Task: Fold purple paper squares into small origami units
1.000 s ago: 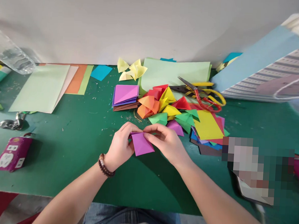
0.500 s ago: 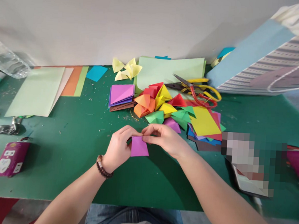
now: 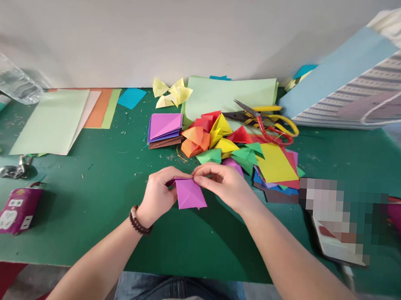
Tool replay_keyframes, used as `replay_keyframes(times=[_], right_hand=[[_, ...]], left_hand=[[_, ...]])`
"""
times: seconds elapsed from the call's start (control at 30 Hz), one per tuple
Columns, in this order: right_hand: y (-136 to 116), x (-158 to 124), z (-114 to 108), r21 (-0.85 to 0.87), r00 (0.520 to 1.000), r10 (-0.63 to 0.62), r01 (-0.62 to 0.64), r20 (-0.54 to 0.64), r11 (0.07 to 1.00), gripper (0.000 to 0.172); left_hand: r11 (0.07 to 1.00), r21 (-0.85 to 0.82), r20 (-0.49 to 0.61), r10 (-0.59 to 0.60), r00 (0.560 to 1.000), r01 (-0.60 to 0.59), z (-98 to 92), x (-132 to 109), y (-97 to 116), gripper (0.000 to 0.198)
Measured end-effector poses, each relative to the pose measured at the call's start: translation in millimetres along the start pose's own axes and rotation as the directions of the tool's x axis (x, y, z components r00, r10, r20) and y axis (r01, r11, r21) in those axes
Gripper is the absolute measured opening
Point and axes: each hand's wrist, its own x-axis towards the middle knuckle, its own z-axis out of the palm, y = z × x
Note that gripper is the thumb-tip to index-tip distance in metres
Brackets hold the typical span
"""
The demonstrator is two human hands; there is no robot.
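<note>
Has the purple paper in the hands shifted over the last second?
No, barely: the purple paper sits just as far in front of the purple stack as before. It has only tilted, between the left hand and right hand.

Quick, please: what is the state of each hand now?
Left hand: closed on the purple paper.
Right hand: closed, pinching the same paper's top edge.

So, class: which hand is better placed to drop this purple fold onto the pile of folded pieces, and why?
Probably the right hand: it pinches the purple paper at its top edge, directly in front of the pile of folded pieces. The left hand sits further left, nearer the purple-topped stack.
</note>
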Motion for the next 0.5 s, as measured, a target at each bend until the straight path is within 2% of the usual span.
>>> replay_keyframes(times=[0.13, 0.3, 0.4, 0.5], right_hand=[[-3.1, -2.0, 2.5, -0.209, 0.992, -0.125, 0.117, -0.023, 0.971, 0.019], [-3.1, -3.0, 4.3, -0.297, 0.986, -0.167, 0.160, 0.001, 0.942, 0.021], [-1.1, -1.8, 4.2, -0.253, 0.989, -0.151, 0.145, -0.005, 0.957, 0.023], [2.0, 0.5, 2.7, -0.107, 0.996, -0.084, 0.080, -0.033, 0.991, 0.027]], left_hand=[[0.996, 0.007, -0.054, -0.093, 0.994, 0.094, 1.9, -1.1, -0.4, 0.019], [0.984, -0.095, -0.028, -0.156, 0.987, 0.152, 4.6, -1.3, -4.4, 0.012], [0.970, -0.161, -0.021, -0.185, 0.982, 0.179, 5.3, 0.0, -7.1, 0.009], [0.954, -0.227, -0.030, -0.207, 0.978, 0.195, 4.7, 1.6, -8.4, 0.009]])
